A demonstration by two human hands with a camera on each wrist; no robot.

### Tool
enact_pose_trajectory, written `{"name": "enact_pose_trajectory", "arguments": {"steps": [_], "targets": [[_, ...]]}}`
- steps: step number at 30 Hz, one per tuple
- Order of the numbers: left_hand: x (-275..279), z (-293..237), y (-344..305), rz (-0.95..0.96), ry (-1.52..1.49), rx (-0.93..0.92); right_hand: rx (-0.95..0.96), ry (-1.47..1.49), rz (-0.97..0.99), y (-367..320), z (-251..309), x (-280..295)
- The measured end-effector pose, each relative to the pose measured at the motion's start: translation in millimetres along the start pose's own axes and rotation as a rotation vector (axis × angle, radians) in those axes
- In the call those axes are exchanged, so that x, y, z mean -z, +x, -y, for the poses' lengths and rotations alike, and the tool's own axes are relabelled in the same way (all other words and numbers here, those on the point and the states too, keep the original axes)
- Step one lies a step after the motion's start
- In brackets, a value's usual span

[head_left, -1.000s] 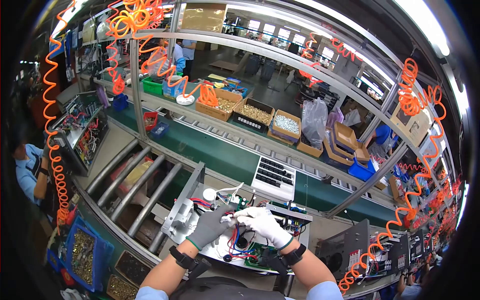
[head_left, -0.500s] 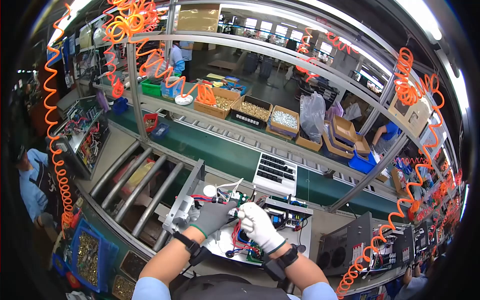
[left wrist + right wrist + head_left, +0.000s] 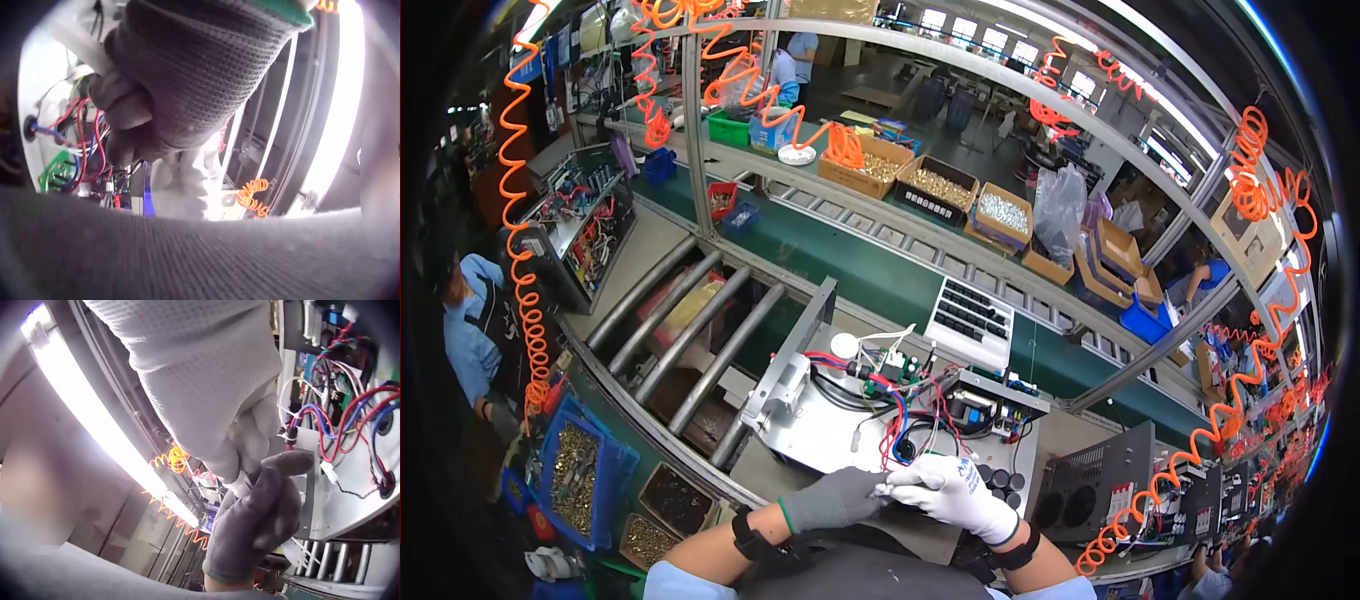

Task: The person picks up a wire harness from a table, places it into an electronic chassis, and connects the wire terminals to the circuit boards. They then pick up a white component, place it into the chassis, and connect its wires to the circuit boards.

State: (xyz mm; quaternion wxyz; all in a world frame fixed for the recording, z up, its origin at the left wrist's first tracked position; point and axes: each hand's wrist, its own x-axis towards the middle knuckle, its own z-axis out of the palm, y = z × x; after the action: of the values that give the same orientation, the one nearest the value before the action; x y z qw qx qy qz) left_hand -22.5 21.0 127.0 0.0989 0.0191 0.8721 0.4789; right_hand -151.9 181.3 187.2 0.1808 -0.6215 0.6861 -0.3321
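Note:
In the head view my left hand (image 3: 837,500) in a grey glove and my right hand (image 3: 958,495) in a white glove meet at the front edge of an open metal chassis (image 3: 815,432). Their fingertips come together on a small white piece (image 3: 240,485), mostly covered by the gloves. Thin white strips (image 3: 301,553), which look like cable ties, stick out below the left hand in the right wrist view. Red and blue wires (image 3: 897,405) run across the chassis beyond both hands, among green circuit boards and black cables.
A white tray of black parts (image 3: 972,322) lies on the green conveyor behind the chassis. Metal rollers (image 3: 725,355) and a blue bin of brass-coloured parts (image 3: 575,480) are at the left. Another chassis (image 3: 1100,485) stands at the right. Orange coiled hoses (image 3: 1250,165) hang around the station.
Both hands have drawn back from the wires inside the chassis to its front edge, still together at the fingertips. The wiring they covered is now exposed.

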Motion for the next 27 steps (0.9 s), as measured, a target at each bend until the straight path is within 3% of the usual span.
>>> {"name": "enact_pose_trajectory", "arguments": {"steps": [1, 2, 4, 5, 7, 8, 10, 12, 13, 14, 16, 17, 18, 19, 22, 23, 27], "targets": [[-6, 1, -5, -0.011, -0.226, -0.069, -0.080, 0.130, -0.024, -5, -2, -6], [-12, 6, -8, -0.003, -0.229, -0.070, -0.160, 0.258, -0.050, -10, -3, -10], [-21, 18, -12, -0.052, -0.349, -0.013, -0.229, 0.155, -0.130, -18, 0, -3], [-13, 18, -19, -0.212, -0.139, 0.040, -0.377, 0.336, -0.248, -28, -6, 0], [-11, 36, -21, -0.591, -0.254, 0.069, -0.644, 0.620, -0.430, -40, 0, 20], [3, 25, -22, -0.745, -0.309, 0.078, -0.711, 0.547, -0.405, -41, 1, 24], [11, -10, -22, -0.663, -0.329, 0.056, -0.611, 0.578, -0.383, -40, -6, 7], [3, -19, -11, -0.271, -0.055, -0.010, -0.561, 0.397, -0.265, -36, -8, -4], [0, -19, -7, -0.142, -0.165, 0.020, -0.486, 0.331, -0.231, -33, -8, -5], [-3, -12, -6, -0.145, -0.153, 0.017, -0.409, 0.266, -0.201, -31, -9, -4], [-10, 20, -2, -0.333, -0.447, 0.129, -0.316, 0.312, -0.318, -31, -35, -10], [-17, 44, 5, -0.620, -0.206, 0.152, -0.319, 0.253, -0.347, -24, -34, -7], [-3, 31, 7, -0.596, -0.276, 0.278, -0.327, 0.195, -0.372, -16, -32, -4], [-1, 26, 14, -0.571, -0.461, 0.288, -0.320, 0.065, -0.223, -9, -43, -5], [1, 21, 24, -0.486, -0.761, 0.321, -0.174, -0.165, -0.128, -7, -71, -36], [3, 19, 26, -0.417, -0.880, 0.352, -0.259, -0.141, -0.017, 0, -47, -24], [9, -8, 22, -0.419, -0.825, 0.304, -0.278, -0.145, -0.020, -3, -48, -28]]}}
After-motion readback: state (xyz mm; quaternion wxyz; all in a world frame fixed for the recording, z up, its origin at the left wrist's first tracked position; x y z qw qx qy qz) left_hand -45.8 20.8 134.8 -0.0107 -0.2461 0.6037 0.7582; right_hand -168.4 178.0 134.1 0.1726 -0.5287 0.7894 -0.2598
